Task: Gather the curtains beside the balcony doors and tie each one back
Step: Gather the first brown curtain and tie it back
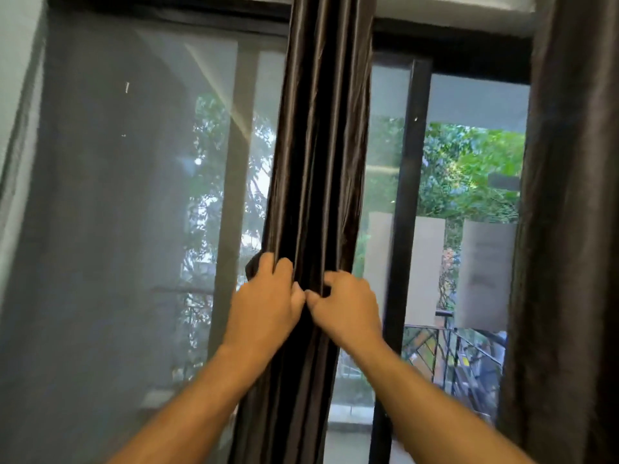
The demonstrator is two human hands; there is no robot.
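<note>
A dark brown satin curtain (321, 145) hangs bunched into a narrow column in the middle of the view, in front of the balcony doors (412, 195). My left hand (264, 303) grips its left folds at about waist of the bundle, fingers curled round the cloth. My right hand (345, 306) grips the right folds at the same height, thumb almost touching the left hand. A second dark curtain (566, 229) hangs loose along the right edge. No tie-back band is in sight.
A grey mesh screen (110, 212) covers the left door panel. A white wall (16, 78) borders the far left. Through the right glass show a balcony railing (462, 349), frosted panels and green trees.
</note>
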